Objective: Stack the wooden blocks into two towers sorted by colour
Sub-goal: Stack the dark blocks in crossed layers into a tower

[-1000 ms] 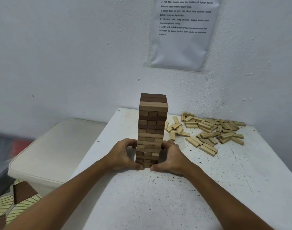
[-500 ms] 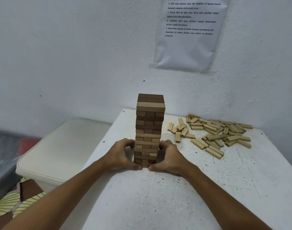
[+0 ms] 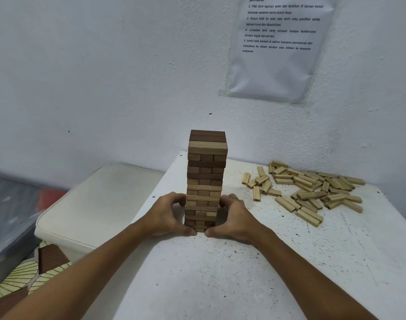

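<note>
Brown block tower (image 3: 206,179) stands upright on the white table (image 3: 243,273). L hand (image 3: 168,215) & R hand (image 3: 235,219) curl fingers round its bottom part, one each side. Loose light blocks (image 3: 310,190) lie in a pile to the right, well apart.

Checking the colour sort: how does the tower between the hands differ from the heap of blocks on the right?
The tower stands upright in neat layers; the loose pile lies scattered flat. The tower mixes dark and lighter brown blocks; the pile is all pale. The left hand and right hand grip the tower's base; nothing touches the pile. Both sit on the white table.
</note>
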`<state>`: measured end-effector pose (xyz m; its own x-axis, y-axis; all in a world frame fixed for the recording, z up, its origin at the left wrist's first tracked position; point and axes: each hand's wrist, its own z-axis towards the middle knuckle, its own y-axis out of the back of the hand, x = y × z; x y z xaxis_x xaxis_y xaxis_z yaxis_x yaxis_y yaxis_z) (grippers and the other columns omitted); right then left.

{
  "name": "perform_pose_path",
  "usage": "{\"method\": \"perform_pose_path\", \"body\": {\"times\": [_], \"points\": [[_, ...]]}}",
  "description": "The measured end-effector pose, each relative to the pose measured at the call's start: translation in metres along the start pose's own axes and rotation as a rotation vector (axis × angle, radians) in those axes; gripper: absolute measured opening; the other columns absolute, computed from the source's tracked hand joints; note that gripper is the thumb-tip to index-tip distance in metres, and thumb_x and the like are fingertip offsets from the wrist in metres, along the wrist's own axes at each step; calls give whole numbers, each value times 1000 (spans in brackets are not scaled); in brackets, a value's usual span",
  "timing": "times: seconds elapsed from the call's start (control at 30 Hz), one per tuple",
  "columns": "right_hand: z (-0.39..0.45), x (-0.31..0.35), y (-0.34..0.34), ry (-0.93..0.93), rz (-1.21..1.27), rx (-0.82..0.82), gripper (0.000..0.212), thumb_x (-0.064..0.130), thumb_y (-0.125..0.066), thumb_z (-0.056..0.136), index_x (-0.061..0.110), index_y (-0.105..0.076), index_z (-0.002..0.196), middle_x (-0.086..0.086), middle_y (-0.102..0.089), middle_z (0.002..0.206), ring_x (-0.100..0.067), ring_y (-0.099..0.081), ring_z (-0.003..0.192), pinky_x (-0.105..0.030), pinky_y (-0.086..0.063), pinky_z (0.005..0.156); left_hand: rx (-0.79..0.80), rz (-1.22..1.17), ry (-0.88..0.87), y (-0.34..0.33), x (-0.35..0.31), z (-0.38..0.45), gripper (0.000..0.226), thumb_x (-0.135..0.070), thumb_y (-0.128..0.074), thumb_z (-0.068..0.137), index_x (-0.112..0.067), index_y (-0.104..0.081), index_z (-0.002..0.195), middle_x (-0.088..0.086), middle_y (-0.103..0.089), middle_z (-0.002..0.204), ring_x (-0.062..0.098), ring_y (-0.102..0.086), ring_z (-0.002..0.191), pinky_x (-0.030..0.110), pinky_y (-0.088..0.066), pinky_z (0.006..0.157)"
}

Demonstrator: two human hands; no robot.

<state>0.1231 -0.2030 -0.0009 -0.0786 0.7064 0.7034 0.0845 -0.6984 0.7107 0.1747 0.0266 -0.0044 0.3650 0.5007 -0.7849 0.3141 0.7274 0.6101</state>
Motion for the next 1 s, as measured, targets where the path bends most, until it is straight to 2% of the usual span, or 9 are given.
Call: {"method": "perform_pose_path", "body": {"times": [0.2, 0.37, 0.73, 1.0], "points": [[5, 8, -7, 18, 16, 0, 79, 56, -83, 48, 37, -57, 121, 12, -45, 111, -17, -46, 112, -42, -53, 93, -22, 4, -11, 9, 3, -5, 70, -41, -93, 43, -39, -61, 105, -15, -67, 108, 2, -62, 101, 29, -54, 89], [9, 12, -10, 25, 3, 10, 79, 56, -82, 48, 37, -57, 121, 13, -45, 110, -16, -45, 112, -43, -53, 92, -30, -12, -7, 12, 4, -10, 71, -47, -89, 42, -39, -60, 106, -13, -67, 110, 8, -62, 104, 32, -54, 90], [16, 18, -17, 36, 0, 28, 76, 52, -84, 51, 38, -57, 121, 14, -44, 110, -14, -43, 111, -41, -52, 93, -41, 1, 29, 21, 13, -13, 71, -35, -95, 48, -36, -60, 110, -18, -66, 109, -2, -60, 102, 17, -51, 83], [18, 23, -22, 42, -7, 27, 76, 53, -84, 51, 38, -56, 120, 14, -45, 110, -14, -44, 111, -39, -54, 90, -57, -15, 40, 25, 14, -18, 69, -28, -96, 50, -38, -58, 106, -19, -66, 106, -4, -61, 100, 12, -50, 79]]}}
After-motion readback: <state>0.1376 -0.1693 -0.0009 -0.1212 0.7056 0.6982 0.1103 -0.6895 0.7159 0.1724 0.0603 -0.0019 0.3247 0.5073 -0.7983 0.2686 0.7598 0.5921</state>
